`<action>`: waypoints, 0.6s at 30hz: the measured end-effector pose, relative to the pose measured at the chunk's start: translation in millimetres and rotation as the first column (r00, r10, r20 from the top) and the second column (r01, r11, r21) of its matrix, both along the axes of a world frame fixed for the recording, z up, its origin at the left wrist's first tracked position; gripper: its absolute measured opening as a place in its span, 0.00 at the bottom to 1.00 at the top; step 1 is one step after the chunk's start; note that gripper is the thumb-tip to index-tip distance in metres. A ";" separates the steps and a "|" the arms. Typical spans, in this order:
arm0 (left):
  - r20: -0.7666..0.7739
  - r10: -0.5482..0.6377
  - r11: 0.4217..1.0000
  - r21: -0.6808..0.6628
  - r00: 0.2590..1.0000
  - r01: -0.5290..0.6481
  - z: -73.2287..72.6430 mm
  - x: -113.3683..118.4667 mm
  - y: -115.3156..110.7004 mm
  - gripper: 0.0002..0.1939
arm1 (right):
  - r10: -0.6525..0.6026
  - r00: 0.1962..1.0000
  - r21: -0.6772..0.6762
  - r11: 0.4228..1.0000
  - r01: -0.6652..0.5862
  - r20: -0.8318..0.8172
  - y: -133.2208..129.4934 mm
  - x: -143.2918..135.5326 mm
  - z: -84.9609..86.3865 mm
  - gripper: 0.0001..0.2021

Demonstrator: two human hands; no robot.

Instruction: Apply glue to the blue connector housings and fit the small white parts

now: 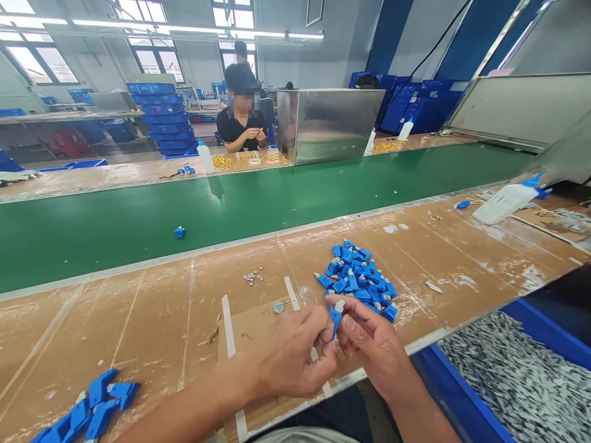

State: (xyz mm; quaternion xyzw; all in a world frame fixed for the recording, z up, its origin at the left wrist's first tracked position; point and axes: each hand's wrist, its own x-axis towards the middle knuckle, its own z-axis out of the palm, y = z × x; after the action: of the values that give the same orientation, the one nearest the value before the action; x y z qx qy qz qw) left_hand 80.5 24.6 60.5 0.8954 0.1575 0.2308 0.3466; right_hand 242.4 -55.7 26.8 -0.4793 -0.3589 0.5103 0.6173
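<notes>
Near the table's front edge my two hands meet around one small blue part with a white tip [337, 315]. My left hand [302, 351] is closed, its thumb and forefinger at the part's left side. The fingers of my right hand [372, 344] are closed on the part from the right. Just beyond my hands lies a heap of similar blue parts [357, 277]. Several small white pieces [253, 276] are on the brown table to the left of the heap. More blue parts [99, 403] lie at the lower left.
A green belt [115, 227] crosses behind the brown table [161, 314], with one blue part on it. A white bottle [503, 203] lies tilted at the right. A blue bin [466, 381] of grey pieces stands lower right. Across the belt sits a person [240, 126] beside a metal box [337, 126].
</notes>
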 end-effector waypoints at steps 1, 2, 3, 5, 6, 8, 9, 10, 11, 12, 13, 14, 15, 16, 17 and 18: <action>0.005 -0.004 1.000 -0.025 1.000 0.004 0.8 -1.9 -2.3 0.10 | 0.045 0.999 0.014 0.999 -0.045 -0.016 1.6 -1.1 0.8 0.19; 0.018 -0.001 0.996 -0.087 1.000 0.002 1.1 -3.3 -3.5 0.10 | 0.082 0.996 0.033 0.996 -0.081 -0.029 2.3 -1.7 1.5 0.17; 0.037 0.006 0.982 -0.191 0.999 0.001 1.0 -4.4 -3.9 0.10 | 0.106 0.994 0.056 0.993 -0.103 -0.041 2.4 -1.9 2.0 0.15; 0.089 0.019 0.856 -0.516 0.996 0.030 -0.6 -5.5 -3.5 0.12 | 0.136 0.988 0.098 0.987 -0.129 -0.069 1.3 -1.6 2.8 0.12; 0.119 0.023 0.715 -0.695 0.993 0.066 -2.1 -5.6 -3.1 0.14 | 0.160 0.983 0.116 0.982 -0.149 -0.088 0.7 -1.4 3.1 0.12; 0.160 0.018 0.321 -0.936 0.987 0.146 -6.5 -5.7 -2.4 0.19 | 0.233 0.964 0.140 0.967 -0.215 -0.125 0.3 -1.8 3.0 0.12; 0.172 0.009 0.117 -0.978 0.985 0.170 -8.9 -6.0 -2.3 0.20 | 0.278 0.950 0.145 0.955 -0.258 -0.142 0.7 -2.6 2.6 0.12; 0.183 0.010 -0.058 -0.981 0.983 0.183 -11.4 -6.9 -2.2 0.20 | 0.317 0.937 0.147 0.944 -0.296 -0.150 1.5 -3.8 1.7 0.13; 0.193 0.023 -0.192 -0.962 0.981 0.194 -13.5 -8.7 -2.2 0.18 | 0.340 0.929 0.143 0.936 -0.321 -0.147 2.8 -5.3 0.4 0.12; 0.210 0.048 -0.281 -0.935 0.977 0.215 -15.4 -11.6 -1.8 0.15 | 0.347 0.928 0.136 0.934 -0.329 -0.137 4.3 -7.1 -1.5 0.12; 0.231 0.084 -0.325 -0.913 0.969 0.245 -16.8 -15.8 -1.0 0.12 | 0.335 0.934 0.132 0.939 -0.319 -0.123 5.9 -8.8 -4.0 0.13; 0.247 0.130 -0.335 -0.901 0.960 0.277 -18.0 -21.5 0.4 0.10 | 0.306 0.947 0.130 0.947 -0.293 -0.101 7.6 -10.4 -7.3 0.15; 0.256 0.180 -0.321 -0.898 0.950 0.302 -19.1 -28.5 2.5 0.09 | 0.261 0.963 0.123 0.960 -0.253 -0.061 9.2 -11.6 -11.2 0.18; 0.255 0.236 -0.292 -0.902 0.938 0.318 -20.3 -36.7 5.2 0.09 | 0.205 0.979 0.111 0.973 -0.205 0.007 10.8 -12.5 -15.8 0.20; 0.239 0.299 -0.258 -0.911 0.924 0.320 -21.8 -45.7 8.5 0.09 | 0.153 0.982 0.090 0.983 -0.163 0.109 12.3 -13.3 -20.7 0.22; 0.215 0.374 -0.224 -0.923 0.902 0.312 -23.8 -54.9 11.9 0.09 | 0.112 0.966 0.062 0.990 -0.130 0.235 13.7 -14.1 -25.9 0.21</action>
State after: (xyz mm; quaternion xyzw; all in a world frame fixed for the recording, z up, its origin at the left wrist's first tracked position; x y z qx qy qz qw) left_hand 25.6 36.5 36.7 0.1962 0.2199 0.2170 0.9306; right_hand 228.3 -41.9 0.9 -0.4885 -0.4762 0.4735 0.5572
